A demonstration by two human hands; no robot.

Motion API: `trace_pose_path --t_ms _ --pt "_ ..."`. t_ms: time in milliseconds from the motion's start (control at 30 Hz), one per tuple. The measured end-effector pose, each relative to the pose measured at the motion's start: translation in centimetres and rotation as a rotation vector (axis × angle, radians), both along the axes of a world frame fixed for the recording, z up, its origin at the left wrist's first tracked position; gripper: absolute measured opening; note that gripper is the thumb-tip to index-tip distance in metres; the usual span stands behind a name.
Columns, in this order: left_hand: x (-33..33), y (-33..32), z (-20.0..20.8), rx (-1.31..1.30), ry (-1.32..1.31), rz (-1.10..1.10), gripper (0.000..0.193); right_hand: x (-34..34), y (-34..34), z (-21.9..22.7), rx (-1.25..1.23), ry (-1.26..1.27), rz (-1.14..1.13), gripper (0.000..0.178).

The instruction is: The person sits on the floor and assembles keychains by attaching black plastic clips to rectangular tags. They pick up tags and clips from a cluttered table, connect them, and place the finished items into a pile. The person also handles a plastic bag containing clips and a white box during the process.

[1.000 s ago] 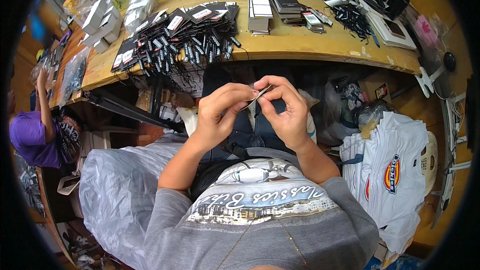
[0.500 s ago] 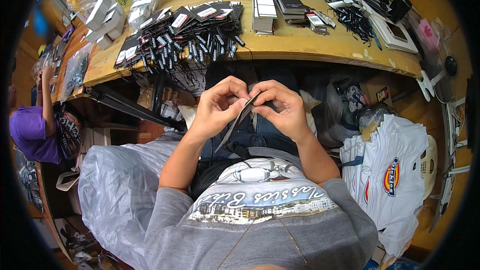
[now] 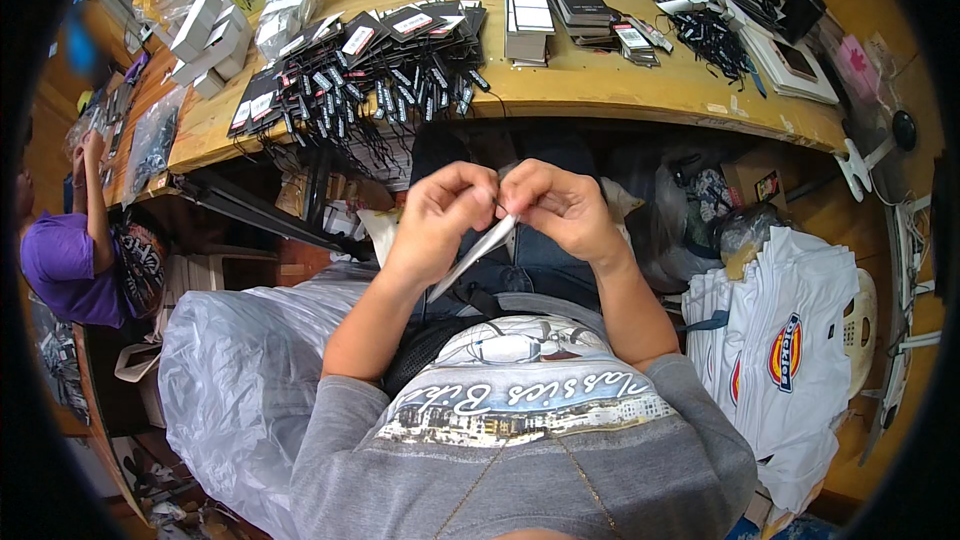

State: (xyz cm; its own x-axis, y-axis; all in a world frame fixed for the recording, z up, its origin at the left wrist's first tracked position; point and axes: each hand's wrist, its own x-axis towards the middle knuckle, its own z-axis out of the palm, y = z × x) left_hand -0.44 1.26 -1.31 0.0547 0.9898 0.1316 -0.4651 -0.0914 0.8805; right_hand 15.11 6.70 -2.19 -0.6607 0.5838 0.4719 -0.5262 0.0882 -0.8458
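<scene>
Above my lap, my left hand and my right hand meet, both with fingers closed in a pinch. Between them a thin hang tag slants down toward my body, its pale side showing. Both sets of fingertips are at its upper end, where any string is too small to make out. On the table beyond lies a spread pile of black hang tags, strings hanging over the front edge. To its right stand a stack of white-faced cards and a stack of black tags.
Small labelled tags and tangled black strings lie on the wooden table. A plastic bag fills my left side; folded white garments lie at right. Another person in purple works at far left.
The tag in my hands has turned from its dark side to a pale one. My fingertips have shifted slightly at its upper end; the table things stay put.
</scene>
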Motion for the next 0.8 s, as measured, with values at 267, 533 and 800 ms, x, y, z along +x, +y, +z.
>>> trace_pose_path --t_ms 267,533,800 --pt "-2.1 0.1 2.0 0.106 -0.252 0.176 0.008 0.4 0.0 -0.4 -0.015 -0.145 -0.065 0.016" --pt "-1.9 0.0 1.1 0.196 -0.162 0.266 0.007 0.4 0.2 -0.3 0.428 -0.419 -0.646 0.012" --pt "-0.4 -0.3 1.2 0.197 0.329 0.244 0.011 0.8 -0.6 0.8 -0.042 -0.222 -0.435 0.011"
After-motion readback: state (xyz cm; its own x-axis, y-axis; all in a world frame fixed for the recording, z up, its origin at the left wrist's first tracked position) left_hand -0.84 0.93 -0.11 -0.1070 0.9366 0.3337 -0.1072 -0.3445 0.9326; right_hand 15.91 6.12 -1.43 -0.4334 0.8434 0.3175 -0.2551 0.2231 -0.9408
